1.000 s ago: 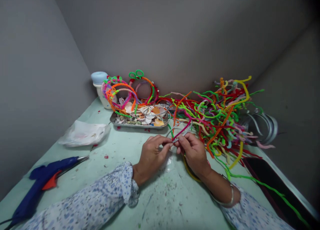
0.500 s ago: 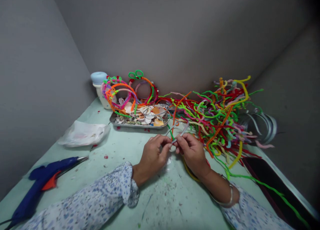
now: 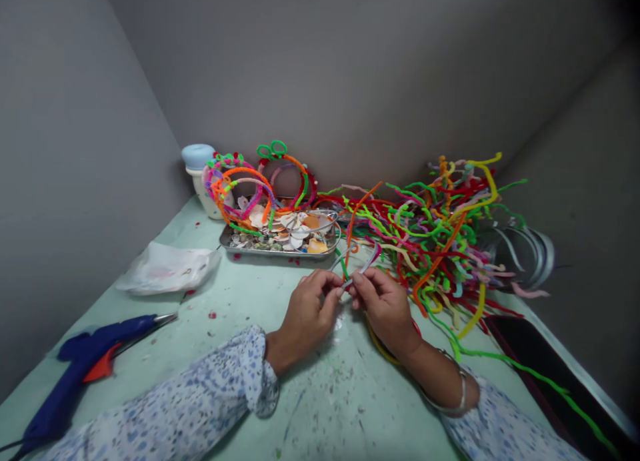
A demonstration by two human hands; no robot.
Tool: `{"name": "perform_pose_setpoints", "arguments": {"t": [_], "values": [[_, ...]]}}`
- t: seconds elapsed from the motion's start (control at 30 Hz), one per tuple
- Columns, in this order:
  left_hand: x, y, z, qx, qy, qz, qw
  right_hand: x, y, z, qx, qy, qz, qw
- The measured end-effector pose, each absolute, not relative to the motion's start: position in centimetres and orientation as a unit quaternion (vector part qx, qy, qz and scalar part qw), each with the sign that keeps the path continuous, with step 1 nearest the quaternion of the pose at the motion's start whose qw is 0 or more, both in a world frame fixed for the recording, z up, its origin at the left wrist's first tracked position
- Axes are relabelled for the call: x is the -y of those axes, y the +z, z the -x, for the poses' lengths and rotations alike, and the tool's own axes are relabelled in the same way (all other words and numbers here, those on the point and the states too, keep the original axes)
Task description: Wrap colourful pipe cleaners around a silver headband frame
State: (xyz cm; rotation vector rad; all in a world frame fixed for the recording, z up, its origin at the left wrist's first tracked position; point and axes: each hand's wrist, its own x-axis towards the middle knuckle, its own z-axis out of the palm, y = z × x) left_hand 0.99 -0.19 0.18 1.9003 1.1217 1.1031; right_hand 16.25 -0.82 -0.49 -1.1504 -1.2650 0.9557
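A thin grey band (image 3: 369, 261) is pinched between my left hand (image 3: 311, 309) and my right hand (image 3: 387, 309) at the middle of the table. The fingertips of both hands nearly meet on it and hide part of it. A green pipe cleaner (image 3: 343, 263) rises from between the fingertips, and an orange pipe cleaner (image 3: 349, 237) stands just behind them. Past my hands lies a metal tray (image 3: 280, 253) of shells, with pipe-cleaner-wrapped headbands (image 3: 295, 161) standing on it. To the right is a large heap of coloured pipe cleaners (image 3: 440, 227).
A blue glue gun (image 3: 83, 357) lies at the left, with a white plastic bag (image 3: 167, 269) behind it. A blue-lidded bottle (image 3: 200, 181) stands at the back left. Grey headbands (image 3: 537, 254) and a dark flat object (image 3: 537, 361) are at the right.
The grey band has tilted slightly between my fingers. Both hands remain in nearly the same place.
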Motion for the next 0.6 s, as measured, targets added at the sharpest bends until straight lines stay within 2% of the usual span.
{"name": "perform_pose_setpoints", "arguments": {"t": [0.33, 0.6], "values": [[0.04, 0.31, -0.84, -0.43, 0.435, -0.723, 0.321, 0.97, -0.34, -16.16, 0.549, 0.396, 0.478, 0.56], [-0.03, 0.26, -0.74, -0.435, 0.47, -0.699, 0.318, -0.03, -0.34, -16.66, 0.469, 0.386, 0.497, 0.62]]}}
